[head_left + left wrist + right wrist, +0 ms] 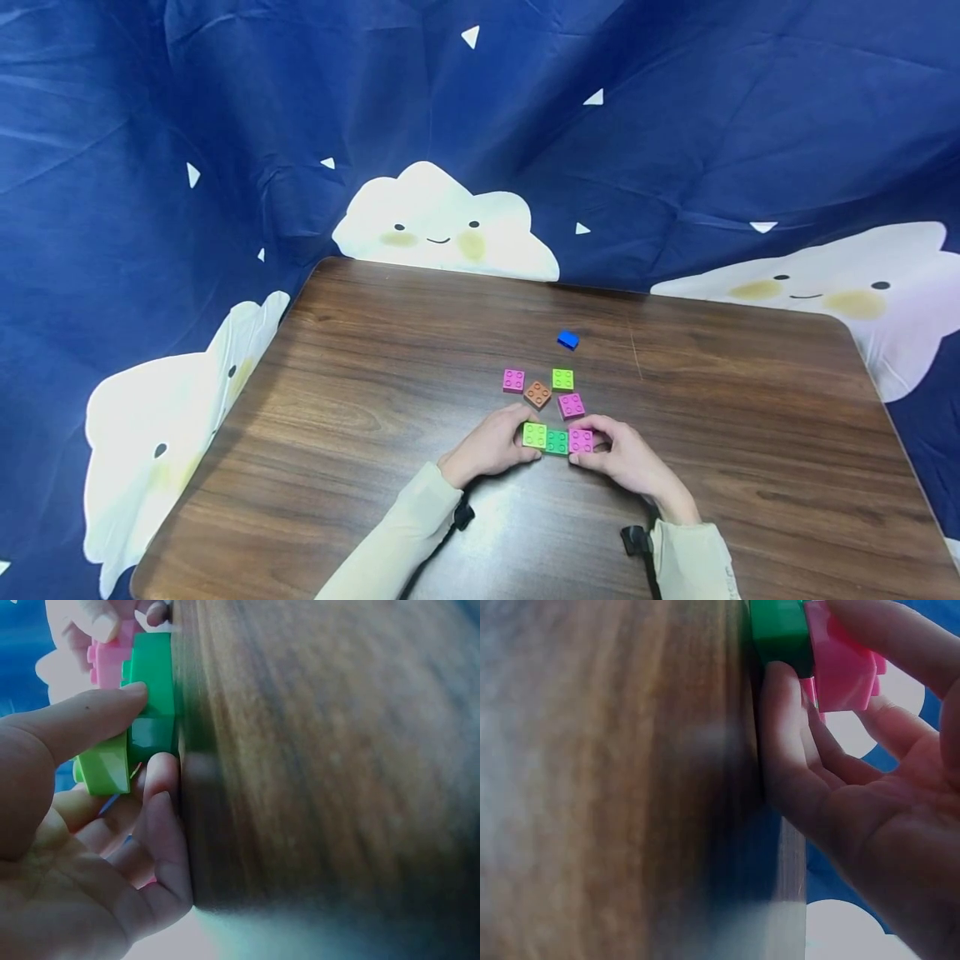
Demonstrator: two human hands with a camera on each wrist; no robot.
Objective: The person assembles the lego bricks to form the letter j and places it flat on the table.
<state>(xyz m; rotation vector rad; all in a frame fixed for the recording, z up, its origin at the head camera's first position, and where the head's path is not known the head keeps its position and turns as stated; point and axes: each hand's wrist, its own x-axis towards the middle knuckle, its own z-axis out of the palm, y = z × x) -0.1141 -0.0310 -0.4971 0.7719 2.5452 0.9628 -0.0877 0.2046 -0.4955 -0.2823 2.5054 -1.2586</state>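
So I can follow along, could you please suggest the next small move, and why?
Probably press the held pink block down onto the green block: the right hand pinches it over one end, while the left hand holds the lime block at the other.

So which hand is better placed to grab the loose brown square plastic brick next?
Probably the left hand: it lies nearer the brown brick than the right hand does, though both are occupied.
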